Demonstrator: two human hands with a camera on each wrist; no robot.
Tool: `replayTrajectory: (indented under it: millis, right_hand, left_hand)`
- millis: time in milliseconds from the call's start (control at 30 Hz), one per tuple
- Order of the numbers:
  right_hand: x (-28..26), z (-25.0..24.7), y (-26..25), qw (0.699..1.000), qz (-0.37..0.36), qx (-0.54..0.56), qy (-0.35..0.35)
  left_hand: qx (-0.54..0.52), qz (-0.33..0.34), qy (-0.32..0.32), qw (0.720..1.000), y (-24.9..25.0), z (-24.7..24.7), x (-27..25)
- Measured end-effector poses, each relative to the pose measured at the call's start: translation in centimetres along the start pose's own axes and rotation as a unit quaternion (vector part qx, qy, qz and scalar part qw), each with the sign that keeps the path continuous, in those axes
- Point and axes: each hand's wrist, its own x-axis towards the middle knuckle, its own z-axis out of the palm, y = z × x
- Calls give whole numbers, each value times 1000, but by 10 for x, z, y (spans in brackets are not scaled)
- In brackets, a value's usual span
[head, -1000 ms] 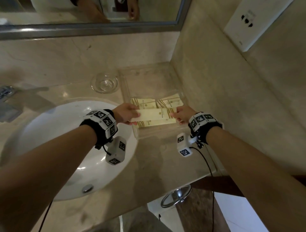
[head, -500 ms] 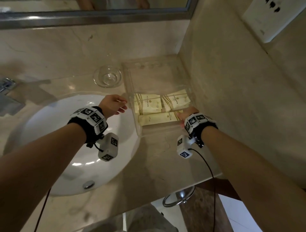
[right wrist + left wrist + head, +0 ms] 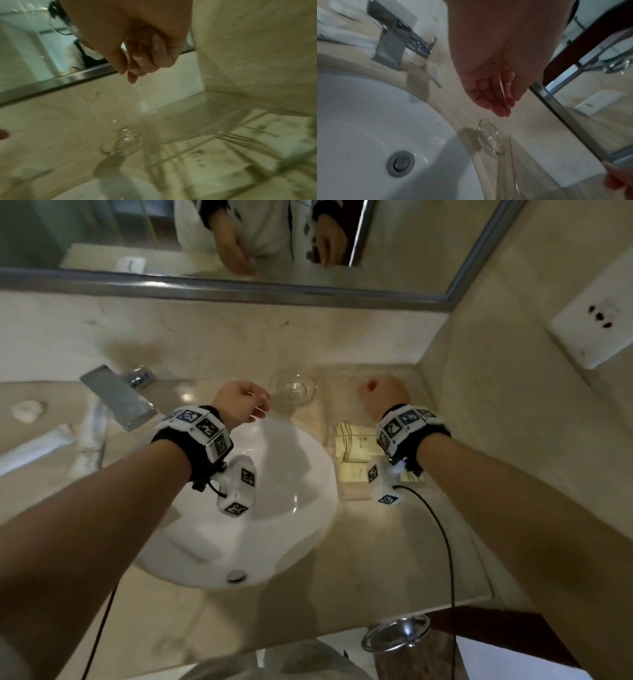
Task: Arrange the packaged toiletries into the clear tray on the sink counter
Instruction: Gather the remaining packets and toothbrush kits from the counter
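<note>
The clear tray (image 3: 346, 392) stands on the counter to the right of the basin, against the side wall. Cream packets (image 3: 356, 440) lie flat in its near half, with a long packet (image 3: 356, 472) in front of them; my right wrist covers part of them. In the right wrist view the packets (image 3: 211, 158) show blurred through the tray (image 3: 188, 112). My left hand (image 3: 262, 405) hovers over the basin's far rim with relaxed fingers (image 3: 503, 108) and holds nothing. My right hand (image 3: 368, 388) hangs above the tray's far half, its fingers (image 3: 135, 73) loosely curled and empty.
A small glass dish (image 3: 294, 388) sits between my hands, left of the tray. The white basin (image 3: 274, 508) fills the middle, with a metal faucet (image 3: 116, 397) at the left. A mirror runs along the back; a wall socket (image 3: 596, 323) is at the right. A towel ring (image 3: 397, 633) hangs below the counter edge.
My right hand has let go of the long packet, which now lies in the tray. Both hands have risen away from the tray, and the view has pulled back.
</note>
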Motion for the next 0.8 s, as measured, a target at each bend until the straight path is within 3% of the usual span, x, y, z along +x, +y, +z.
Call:
replayTrajectory:
  millis: [233,333,467,633,800]
  right_hand:
    - [-40,56,-143,972,-227,58,-15]
    - [-68,87,-203,951,-288,93,-64]
    - [-111,141,-262,920,-348,79,-162]
    - [-145,219,-296,879,-338,-72,-330]
    - [-154,281,-293,829,-320,-267,-374]
  left_hand:
    - [-80,25,115,990,-25,-119,-35]
    - [-116,18,198,973,-45,-173,-60]
    - [-149,-25,257,955,-84,-231,-92]
    - [-153,-105,301,935,-150,-276,-126]
    - [-112,-155,300,935,-208,-298,-148]
